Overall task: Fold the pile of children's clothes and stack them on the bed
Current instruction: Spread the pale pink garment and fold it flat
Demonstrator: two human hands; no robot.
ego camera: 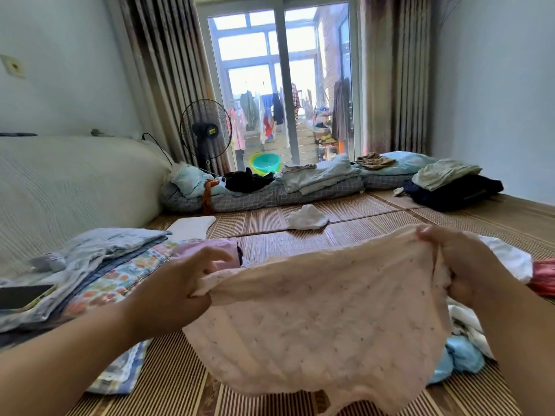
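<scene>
A pale pink child's garment (324, 319) with small dots hangs stretched between my hands above the bamboo mat (300, 238). My left hand (180, 283) pinches its left top corner. My right hand (459, 265) grips its right top edge with curled fingers. To the left lies a stack of folded clothes (99, 265) in blue, floral and pink cloth. Unfolded pieces sit at the right: white cloth (504, 259), a red piece (545, 276) and a light blue piece (459, 358), partly hidden by the garment and my right arm.
A dark phone (24, 295) rests on the stack's left end. A white cloth (306, 219) lies mid-mat. Rolled bedding (270, 190) and a dark pile (456, 187) line the far edge. A standing fan (205, 133) is by the glass door. A padded headboard (75, 181) runs along the left.
</scene>
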